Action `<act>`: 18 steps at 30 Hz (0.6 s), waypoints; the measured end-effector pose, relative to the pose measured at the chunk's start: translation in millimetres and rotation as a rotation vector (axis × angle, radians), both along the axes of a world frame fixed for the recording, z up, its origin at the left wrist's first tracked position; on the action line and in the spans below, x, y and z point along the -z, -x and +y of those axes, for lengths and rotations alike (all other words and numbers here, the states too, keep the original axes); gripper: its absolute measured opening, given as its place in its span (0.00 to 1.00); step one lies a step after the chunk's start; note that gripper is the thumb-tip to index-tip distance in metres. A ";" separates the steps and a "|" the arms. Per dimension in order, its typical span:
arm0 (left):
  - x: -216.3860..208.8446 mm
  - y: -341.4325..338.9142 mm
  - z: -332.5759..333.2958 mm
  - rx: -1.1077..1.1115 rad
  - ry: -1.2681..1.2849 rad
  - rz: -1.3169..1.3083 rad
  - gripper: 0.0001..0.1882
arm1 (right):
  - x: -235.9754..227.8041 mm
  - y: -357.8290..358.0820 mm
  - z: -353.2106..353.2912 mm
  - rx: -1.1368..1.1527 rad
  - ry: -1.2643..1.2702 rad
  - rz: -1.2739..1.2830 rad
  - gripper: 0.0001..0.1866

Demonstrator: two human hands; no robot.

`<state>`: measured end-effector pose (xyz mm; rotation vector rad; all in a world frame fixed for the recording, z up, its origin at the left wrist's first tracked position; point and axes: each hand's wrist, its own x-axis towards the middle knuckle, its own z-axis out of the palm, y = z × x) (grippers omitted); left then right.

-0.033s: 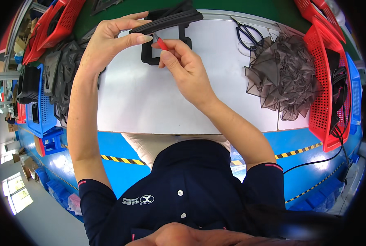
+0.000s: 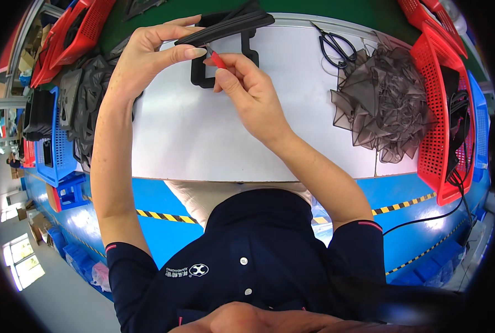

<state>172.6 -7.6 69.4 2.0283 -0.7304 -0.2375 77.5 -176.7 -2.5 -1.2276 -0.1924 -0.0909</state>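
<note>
My left hand [image 2: 153, 51] is closed on a black, ribbed, folded piece [image 2: 233, 29], pinching its left end with thumb and fingers. The piece is tilted, its right end higher. In my right hand [image 2: 250, 91] is a small tool with a red handle [image 2: 218, 59], gripped between thumb and fingers. Its thin metal tip touches or nearly touches the lower edge of the folded piece; which of the two I cannot tell. Behind and below both hands lies a black rectangular frame [image 2: 202, 82] on the white table [image 2: 230, 144], partly covered by the folded piece and my hands.
Black-handled scissors [image 2: 336, 49] lie at the far right, beside a heap of sheer dark fabric pieces [image 2: 386, 102]. A red basket [image 2: 433, 111] with black cords stands at the right edge. Dark frames [image 2: 86, 105] pile up on the left, next to a blue basket [image 2: 63, 147].
</note>
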 end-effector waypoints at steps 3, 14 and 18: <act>0.6 -0.2 1.6 -0.014 0.000 -0.010 0.16 | -2.0 -0.4 0.7 0.008 0.023 0.003 0.11; -0.3 3.0 1.9 -0.036 -0.051 -0.060 0.16 | 1.7 1.0 -12.9 0.114 0.150 0.028 0.11; 0.2 2.5 1.6 -0.046 -0.035 -0.020 0.18 | 7.8 8.5 -4.0 0.119 0.168 -0.020 0.11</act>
